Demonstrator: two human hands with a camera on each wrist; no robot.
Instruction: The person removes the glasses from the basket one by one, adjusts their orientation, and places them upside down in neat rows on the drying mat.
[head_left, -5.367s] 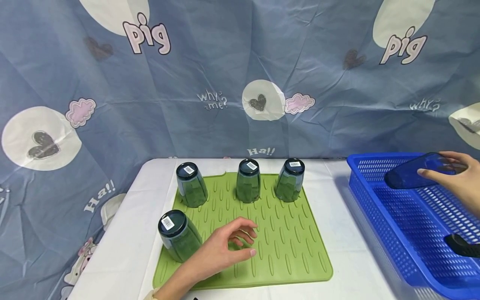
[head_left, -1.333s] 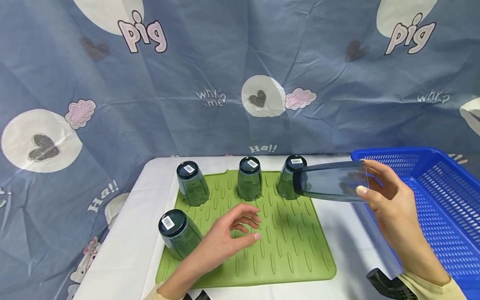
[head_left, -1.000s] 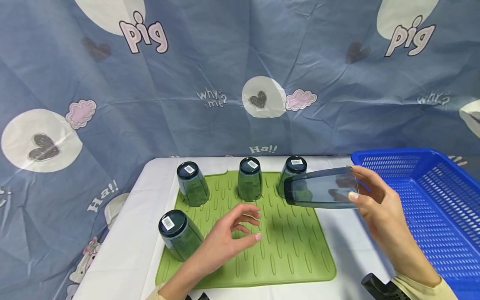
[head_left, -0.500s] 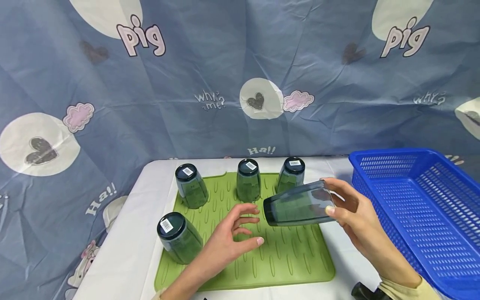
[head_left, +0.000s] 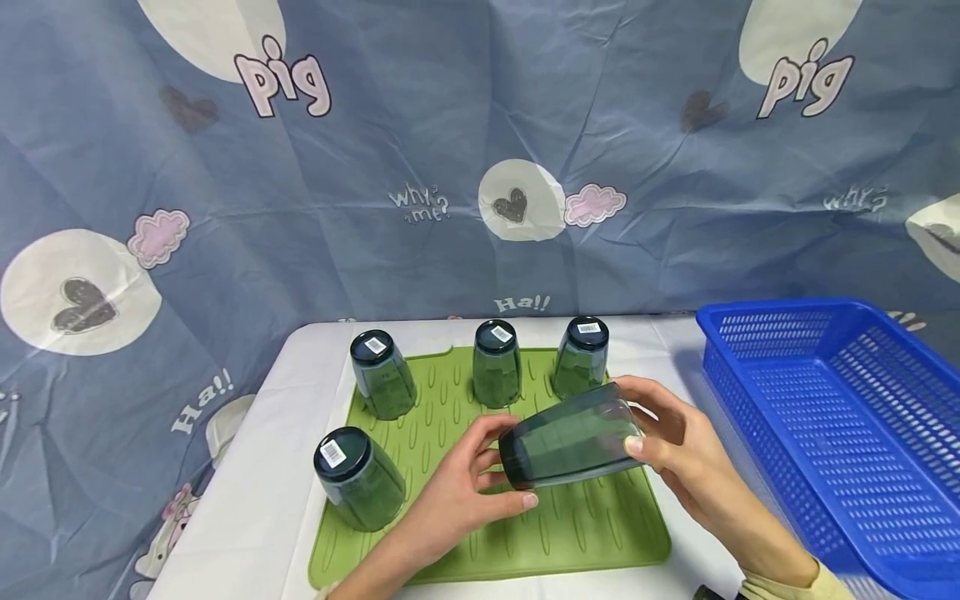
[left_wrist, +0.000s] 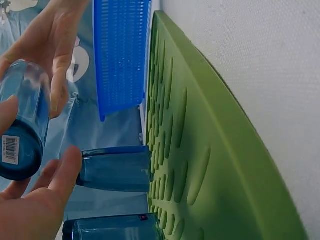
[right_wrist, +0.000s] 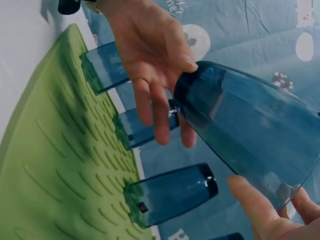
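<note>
My right hand grips a blue-tinted drinking glass near its rim, thumb on one side and fingers on the other. The glass is tilted almost on its side above the green ridged mat, its dark base toward my left hand. My left thumb and loosely spread fingers stand on either side of that base, the thumb tip right at its edge in the right wrist view. A barcode sticker shows on the base in the left wrist view.
Upside-down glasses stand on the mat: one at the back left, one at the back middle, one at the back right, one at the front left. A blue plastic basket sits right of the mat. A patterned cloth hangs behind.
My right hand has brought the glass from over the basket leftward and down across the mat, its base now between my left thumb and fingers. My left hand has barely moved.
</note>
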